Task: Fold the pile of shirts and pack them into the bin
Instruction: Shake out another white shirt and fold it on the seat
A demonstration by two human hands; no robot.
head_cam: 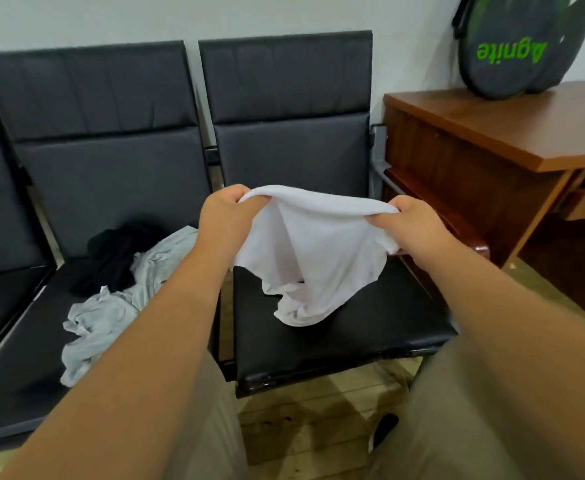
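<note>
A white shirt [310, 251] hangs between my two hands above the right black seat [336, 344]. My left hand [225, 216] grips its top edge on the left and my right hand [412, 225] grips the top edge on the right. The shirt's lower part is bunched and rests on the seat. On the middle seat to the left lies a pile with a crumpled grey shirt [111, 306] and a black garment [114, 258] behind it. No bin is in view.
A row of black padded chairs [111, 140] stands against a white wall. A brown wooden desk [499, 133] is at the right, with a grey racket bag [516, 46] leaning on it. Wooden floor [319, 427] shows below, between my legs.
</note>
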